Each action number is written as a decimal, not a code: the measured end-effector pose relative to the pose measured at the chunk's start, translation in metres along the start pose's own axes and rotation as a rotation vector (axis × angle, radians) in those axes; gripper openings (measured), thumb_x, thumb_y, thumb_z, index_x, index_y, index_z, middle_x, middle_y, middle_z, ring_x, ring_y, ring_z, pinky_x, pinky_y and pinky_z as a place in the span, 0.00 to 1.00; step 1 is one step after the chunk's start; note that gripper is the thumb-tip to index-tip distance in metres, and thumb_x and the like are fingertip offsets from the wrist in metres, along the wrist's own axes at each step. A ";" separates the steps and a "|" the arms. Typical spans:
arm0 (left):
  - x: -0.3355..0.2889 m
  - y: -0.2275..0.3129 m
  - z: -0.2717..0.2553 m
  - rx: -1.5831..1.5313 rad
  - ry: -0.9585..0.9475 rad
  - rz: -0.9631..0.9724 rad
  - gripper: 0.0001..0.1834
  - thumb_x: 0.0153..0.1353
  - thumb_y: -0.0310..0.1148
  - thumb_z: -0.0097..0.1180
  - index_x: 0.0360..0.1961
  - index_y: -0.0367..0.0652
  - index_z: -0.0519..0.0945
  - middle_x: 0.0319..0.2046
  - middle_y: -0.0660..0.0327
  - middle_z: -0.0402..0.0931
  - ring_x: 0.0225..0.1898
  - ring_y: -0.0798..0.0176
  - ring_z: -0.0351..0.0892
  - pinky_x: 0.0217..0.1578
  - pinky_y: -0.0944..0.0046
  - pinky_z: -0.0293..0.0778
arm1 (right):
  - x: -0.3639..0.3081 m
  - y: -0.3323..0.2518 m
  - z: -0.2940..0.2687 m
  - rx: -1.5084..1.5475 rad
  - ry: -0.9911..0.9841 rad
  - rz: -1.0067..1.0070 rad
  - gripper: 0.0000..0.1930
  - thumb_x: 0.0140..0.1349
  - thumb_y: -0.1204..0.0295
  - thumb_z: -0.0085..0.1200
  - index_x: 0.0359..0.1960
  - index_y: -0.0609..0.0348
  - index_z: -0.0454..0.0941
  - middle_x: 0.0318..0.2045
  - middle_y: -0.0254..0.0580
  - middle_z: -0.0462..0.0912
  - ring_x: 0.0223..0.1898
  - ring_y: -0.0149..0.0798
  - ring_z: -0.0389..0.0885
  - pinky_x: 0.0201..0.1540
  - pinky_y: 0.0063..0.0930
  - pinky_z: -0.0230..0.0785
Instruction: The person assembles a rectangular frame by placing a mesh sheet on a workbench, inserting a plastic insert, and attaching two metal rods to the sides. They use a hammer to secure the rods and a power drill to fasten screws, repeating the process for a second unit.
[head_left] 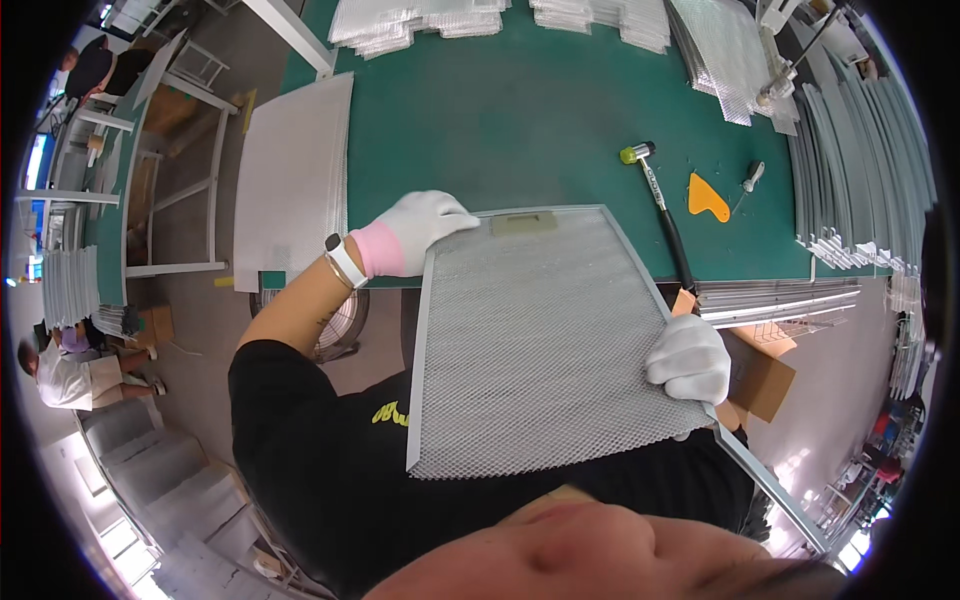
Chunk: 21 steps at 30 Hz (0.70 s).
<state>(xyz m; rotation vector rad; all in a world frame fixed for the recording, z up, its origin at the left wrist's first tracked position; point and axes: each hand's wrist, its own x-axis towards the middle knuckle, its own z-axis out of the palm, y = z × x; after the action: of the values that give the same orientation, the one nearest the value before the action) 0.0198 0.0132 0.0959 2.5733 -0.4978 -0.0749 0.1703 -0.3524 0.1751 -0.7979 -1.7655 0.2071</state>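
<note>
A grey metal mesh filter panel (545,350) is held up, tilted, between my body and the table edge. Thin metal framing edges its left, far and right sides, while bare mesh shows along the near side. At the far side sits a small recessed plate (525,224). My left hand (428,225), in a white glove with a pink cuff, pinches the far left corner. My gloved right hand (692,362) is closed around the right edge. From beneath that hand a metal frame strip (770,485) runs out past the near right corner.
On the green table (480,120) lie a mallet (668,220), an orange scraper (706,197) and a small grey-handled tool (752,177). Mesh sheets (415,22) are stacked at the back, pale sheets (292,180) at left. Metal strips (850,170) stand at right, near a cardboard box (762,378).
</note>
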 end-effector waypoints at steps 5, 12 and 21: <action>-0.014 0.005 -0.015 0.203 -0.074 -0.227 0.18 0.50 0.26 0.63 0.45 0.43 0.83 0.44 0.54 0.79 0.49 0.48 0.77 0.52 0.53 0.73 | 0.009 -0.004 -0.010 0.044 -0.130 0.036 0.14 0.37 0.65 0.55 0.11 0.57 0.62 0.20 0.47 0.76 0.15 0.36 0.74 0.12 0.28 0.55; -0.028 0.076 -0.078 -0.309 -0.017 0.058 0.25 0.52 0.26 0.61 0.54 0.39 0.79 0.53 0.50 0.78 0.60 0.46 0.73 0.61 0.51 0.69 | 0.030 0.028 -0.006 -0.207 0.474 0.019 0.21 0.70 0.52 0.52 0.25 0.54 0.71 0.22 0.40 0.76 0.22 0.37 0.77 0.22 0.30 0.63; -0.021 0.024 -0.020 -0.055 0.097 -0.177 0.22 0.53 0.27 0.59 0.52 0.39 0.79 0.47 0.50 0.81 0.51 0.45 0.79 0.54 0.53 0.74 | 0.061 0.029 -0.024 -0.171 0.333 0.107 0.33 0.70 0.50 0.51 0.10 0.54 0.57 0.12 0.39 0.69 0.10 0.36 0.66 0.16 0.32 0.51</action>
<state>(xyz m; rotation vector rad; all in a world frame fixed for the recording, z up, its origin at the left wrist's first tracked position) -0.0047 0.0111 0.1246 2.5471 -0.2290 -0.0249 0.1951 -0.2992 0.2165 -0.9906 -1.4403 -0.0078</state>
